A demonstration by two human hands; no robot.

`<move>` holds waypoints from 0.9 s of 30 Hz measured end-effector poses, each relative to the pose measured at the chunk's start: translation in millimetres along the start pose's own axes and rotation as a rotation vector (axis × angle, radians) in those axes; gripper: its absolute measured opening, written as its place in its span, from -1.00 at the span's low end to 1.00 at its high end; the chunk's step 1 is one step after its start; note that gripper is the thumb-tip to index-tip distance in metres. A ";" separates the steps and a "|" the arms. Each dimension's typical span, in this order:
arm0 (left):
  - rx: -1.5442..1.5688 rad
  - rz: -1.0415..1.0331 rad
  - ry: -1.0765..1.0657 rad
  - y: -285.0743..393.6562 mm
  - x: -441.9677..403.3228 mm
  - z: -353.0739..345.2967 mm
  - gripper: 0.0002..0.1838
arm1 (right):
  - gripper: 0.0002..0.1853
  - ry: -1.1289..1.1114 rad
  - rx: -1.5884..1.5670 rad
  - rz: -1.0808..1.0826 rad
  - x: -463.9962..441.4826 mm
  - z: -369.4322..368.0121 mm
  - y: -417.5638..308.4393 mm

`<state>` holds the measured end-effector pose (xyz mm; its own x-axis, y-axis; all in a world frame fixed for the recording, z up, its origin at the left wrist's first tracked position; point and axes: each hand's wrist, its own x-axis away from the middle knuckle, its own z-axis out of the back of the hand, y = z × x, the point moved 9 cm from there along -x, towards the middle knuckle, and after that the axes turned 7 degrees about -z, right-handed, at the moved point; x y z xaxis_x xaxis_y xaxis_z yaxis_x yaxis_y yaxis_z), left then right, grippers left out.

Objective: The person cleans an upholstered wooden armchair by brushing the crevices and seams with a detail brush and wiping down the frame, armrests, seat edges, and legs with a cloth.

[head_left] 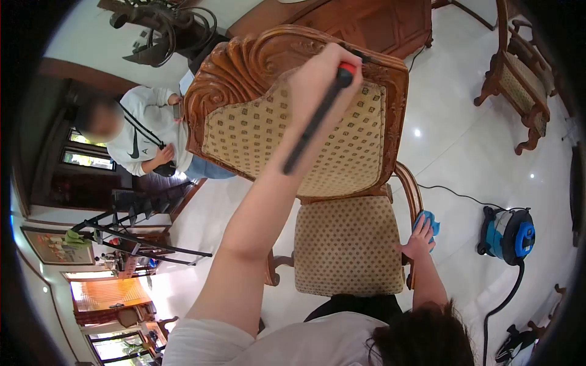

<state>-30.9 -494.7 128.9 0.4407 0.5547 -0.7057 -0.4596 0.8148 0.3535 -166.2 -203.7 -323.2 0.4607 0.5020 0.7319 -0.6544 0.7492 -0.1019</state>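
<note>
A carved wooden armchair with patterned beige upholstery stands in front of me. My left hand reaches up to the top of its backrest and is closed around a long black-handled brush with a red collar. The brush's dark head touches or nearly touches the carved top rail; my fingers partly hide it. Beside the patterned seat, my right hand rests at the armrest with its fingers over a blue cloth, pressing it against the wood.
A blue and black vacuum cleaner with a hose and cord stands on the shiny tiled floor at right. Another wooden chair is at upper right. At left are a person in a white hoodie and a black stepladder. Behind stands a wooden cabinet.
</note>
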 end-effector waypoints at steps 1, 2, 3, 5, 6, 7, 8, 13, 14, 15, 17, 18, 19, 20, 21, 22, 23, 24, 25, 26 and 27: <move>-0.051 -0.101 0.049 6.7 -3.5 4.8 -0.85 | 0.54 -0.005 -0.004 0.000 0.0 -0.7 -0.2; -0.089 -0.048 0.095 -2.1 -4.7 16.1 -0.85 | 0.54 -0.005 -0.018 -0.005 -2.1 0.5 0.1; 0.020 0.018 0.186 -10.9 -2.0 29.1 -0.85 | 0.54 -0.006 -0.028 -0.013 -3.1 0.8 2.8; 0.044 0.039 0.274 -15.9 1.6 32.3 -0.84 | 0.52 0.016 -0.048 0.014 2.6 2.8 0.2; -0.161 -0.094 0.184 -0.8 -0.4 16.3 -0.84 | 0.52 0.010 -0.046 0.010 3.0 0.8 1.2; -0.121 -0.120 0.104 4.0 3.4 1.8 -0.84 | 0.51 0.016 -0.046 0.017 2.7 1.0 0.6; -0.081 -0.149 0.027 8.2 5.3 -9.8 -0.84 | 0.51 0.027 -0.048 0.026 2.0 3.1 -0.2; -0.159 -0.085 0.142 6.0 -5.9 20.1 -0.87 | 0.50 0.026 -0.069 0.030 3.6 0.1 1.9; -0.168 -0.080 0.146 10.9 -1.2 17.3 -0.87 | 0.49 0.037 -0.065 0.052 3.6 3.0 0.0; -0.117 -0.109 0.023 16.4 0.8 3.2 -0.88 | 0.49 0.042 -0.058 0.062 3.1 5.7 -2.1; -0.125 -0.178 0.019 14.3 -5.8 8.6 -0.84 | 0.50 0.006 -0.050 0.020 1.7 3.2 0.1; -0.049 0.040 -0.049 -3.1 -13.9 27.7 -0.78 | 0.50 0.004 -0.060 0.013 1.3 3.7 1.2; 0.137 0.120 -0.082 -10.2 -19.2 43.4 -0.75 | 0.50 -0.001 -0.055 0.021 2.3 3.7 1.0; 0.318 0.205 -0.114 -17.2 -23.0 52.9 -0.73 | 0.50 -0.008 -0.048 0.032 3.6 3.4 0.0; 0.325 0.179 -0.180 -17.2 -29.2 57.2 -0.72 | 0.50 -0.018 -0.052 0.032 4.6 2.4 0.1; 0.329 0.154 -0.243 -13.2 -35.5 56.7 -0.72 | 0.50 -0.010 -0.040 0.034 5.1 3.3 0.2; 0.275 0.126 -0.320 -8.6 -40.0 49.2 -0.75 | 0.51 -0.001 -0.027 0.039 4.5 5.0 -0.7; 0.267 0.129 -0.327 -1.0 -47.0 42.6 -0.75 | 0.51 -0.009 -0.031 0.046 4.1 4.8 -1.8; -0.002 -0.009 -0.431 15.9 -53.0 27.6 -0.75 | 0.52 -0.013 -0.032 0.042 2.9 4.8 -1.3; -0.270 -0.149 -0.531 27.2 -53.9 9.2 -0.74 | 0.52 -0.019 -0.034 0.036 2.7 3.6 -0.5; -0.360 -0.256 -0.526 33.5 -55.9 -4.9 -0.70 | 0.53 -0.010 -0.023 0.038 2.3 3.1 -0.7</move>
<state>-74.6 -499.3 177.2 0.8436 0.4340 -0.3160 -0.4784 0.8749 -0.0754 -166.6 -204.4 -319.3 0.4295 0.5258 0.7342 -0.6575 0.7394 -0.1449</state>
